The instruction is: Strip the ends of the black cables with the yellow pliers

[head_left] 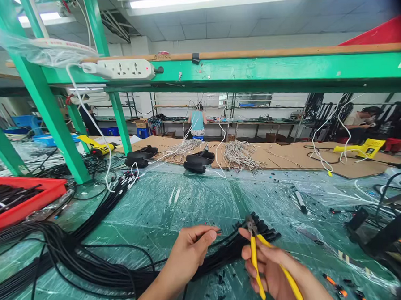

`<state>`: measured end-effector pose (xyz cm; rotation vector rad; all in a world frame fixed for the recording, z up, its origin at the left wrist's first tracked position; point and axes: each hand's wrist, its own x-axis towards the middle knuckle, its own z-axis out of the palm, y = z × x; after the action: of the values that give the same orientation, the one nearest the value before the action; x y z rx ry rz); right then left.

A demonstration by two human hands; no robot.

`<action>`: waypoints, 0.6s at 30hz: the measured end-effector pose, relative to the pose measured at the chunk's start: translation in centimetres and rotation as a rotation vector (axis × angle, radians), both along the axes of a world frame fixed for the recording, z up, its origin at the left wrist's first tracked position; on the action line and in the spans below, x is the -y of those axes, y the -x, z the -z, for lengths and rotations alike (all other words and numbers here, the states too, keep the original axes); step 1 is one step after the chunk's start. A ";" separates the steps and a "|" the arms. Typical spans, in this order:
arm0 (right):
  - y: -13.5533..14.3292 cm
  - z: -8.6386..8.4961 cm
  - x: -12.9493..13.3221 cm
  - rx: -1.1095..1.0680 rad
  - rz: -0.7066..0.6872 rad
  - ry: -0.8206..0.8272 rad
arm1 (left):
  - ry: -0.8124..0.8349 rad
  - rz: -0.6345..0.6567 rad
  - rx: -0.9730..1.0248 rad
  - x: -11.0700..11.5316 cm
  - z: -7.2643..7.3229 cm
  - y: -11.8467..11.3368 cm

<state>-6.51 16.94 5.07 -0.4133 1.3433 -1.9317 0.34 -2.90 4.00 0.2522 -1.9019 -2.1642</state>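
My left hand (194, 249) is closed in a pinch on the end of a thin black cable (219, 232); small reddish wire tips seem to stick out past the fingers. In my right hand (274, 267) is a pair of cutting pliers (254, 257) with yellow handles. The handles are spread and the metal jaws point up and away, a short distance right of the pinched end. Beneath both hands lies a thick bundle of black cables (222, 255), its cut ends fanned out behind the pliers. Small black scraps (220, 278) are scattered below it on the plastic-covered bench (196, 199).
A red tray (59, 182) of black parts stands at left, near another cable bundle (112, 199). A marker (300, 202) and a black fixture (369, 230) are on the right. White cables (239, 154) lie on cardboard beyond. A green beam (250, 71) crosses above; people sit farther back.
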 end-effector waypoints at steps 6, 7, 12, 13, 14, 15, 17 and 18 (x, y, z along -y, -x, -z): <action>0.6 0.9 0.6 -0.205 0.507 0.015 | -0.171 0.047 0.007 -0.6 -0.7 -0.4; 0.7 1.2 0.7 -0.077 0.461 -0.001 | -0.196 0.048 0.019 -0.6 -1.0 -0.6; -0.3 2.3 1.3 -0.266 0.228 -0.124 | -0.191 0.037 0.052 -0.9 -2.2 -1.2; -0.7 2.5 1.3 -0.474 0.284 -0.141 | -0.149 0.039 0.050 -0.8 -2.2 -1.2; -1.0 2.7 1.3 -0.639 0.324 -0.176 | -0.084 0.031 0.040 -0.8 -2.1 -1.3; -1.2 2.9 1.3 -0.737 0.326 -0.237 | 0.001 0.011 0.024 -0.9 -2.0 -1.4; -1.2 3.3 1.3 -0.862 0.285 -0.372 | 0.201 -0.055 -0.019 -0.9 -1.7 -1.5; -1.0 3.4 1.2 -0.955 0.267 -0.430 | 0.292 -0.091 -0.043 -1.0 -1.5 -1.5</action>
<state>-5.55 15.76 1.64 -1.0523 2.4579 -1.5922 1.87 -1.88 5.52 0.2280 -2.1049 -1.7913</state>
